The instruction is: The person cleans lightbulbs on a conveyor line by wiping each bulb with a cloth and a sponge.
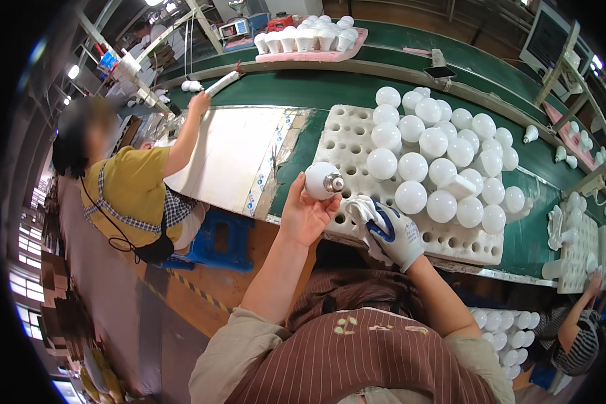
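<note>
My bare left hand (306,217) is closed round a white light bulb (318,180), its metal screw base turned to the right. Just right of it, my right hand (396,236) wears a white and blue work glove and grips a crumpled white cloth (365,214). The cloth is apart from the bulb. Both hands are over the near left edge of a white foam tray (347,145) with rows of holes. Many round white bulbs (433,143) stand in the tray, globes up. A small pale block-shaped piece (460,186) lies on top of them.
The tray rests on a green workbench (303,145) beside a pale board (239,145). A co-worker in a yellow shirt (131,185) reaches over the bench at left, near a blue stool (225,239). More bulbs sit on a pink tray (316,54) behind. Another person (576,337) is at lower right.
</note>
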`<state>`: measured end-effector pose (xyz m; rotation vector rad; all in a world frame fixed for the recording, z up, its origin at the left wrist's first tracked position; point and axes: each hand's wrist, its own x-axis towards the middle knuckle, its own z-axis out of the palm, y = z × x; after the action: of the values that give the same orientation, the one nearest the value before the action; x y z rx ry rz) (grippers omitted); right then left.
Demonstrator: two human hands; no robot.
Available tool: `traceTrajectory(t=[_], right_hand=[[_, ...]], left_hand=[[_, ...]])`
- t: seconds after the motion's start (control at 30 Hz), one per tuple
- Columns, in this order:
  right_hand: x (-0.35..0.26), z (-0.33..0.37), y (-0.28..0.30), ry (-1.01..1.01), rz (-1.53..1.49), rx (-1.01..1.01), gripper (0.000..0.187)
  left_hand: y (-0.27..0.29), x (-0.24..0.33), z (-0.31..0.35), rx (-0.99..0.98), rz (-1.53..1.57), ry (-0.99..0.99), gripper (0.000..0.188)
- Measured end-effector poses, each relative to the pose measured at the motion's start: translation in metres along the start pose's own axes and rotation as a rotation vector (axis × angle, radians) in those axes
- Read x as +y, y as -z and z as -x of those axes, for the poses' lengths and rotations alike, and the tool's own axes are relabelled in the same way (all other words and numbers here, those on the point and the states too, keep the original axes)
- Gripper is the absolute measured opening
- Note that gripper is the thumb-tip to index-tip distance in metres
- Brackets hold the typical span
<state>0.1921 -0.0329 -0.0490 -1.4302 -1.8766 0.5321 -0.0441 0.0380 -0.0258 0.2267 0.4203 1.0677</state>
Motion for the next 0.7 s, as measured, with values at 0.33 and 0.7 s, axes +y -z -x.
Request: traceTrajectory(t=[0.33, 0.7], right_hand=[[0.001, 0.003, 0.003, -0.003, 0.035, 0.029, 0.053], [0.007, 0.009, -0.001, 0.025, 0.050, 0.019, 0.053]], left_hand=[[0.010, 0.008, -0.091, 0.141, -0.006, -0.022, 0.060], [-0.042, 0.018, -0.268, 0.281, -0.479, -0.164, 0.077]])
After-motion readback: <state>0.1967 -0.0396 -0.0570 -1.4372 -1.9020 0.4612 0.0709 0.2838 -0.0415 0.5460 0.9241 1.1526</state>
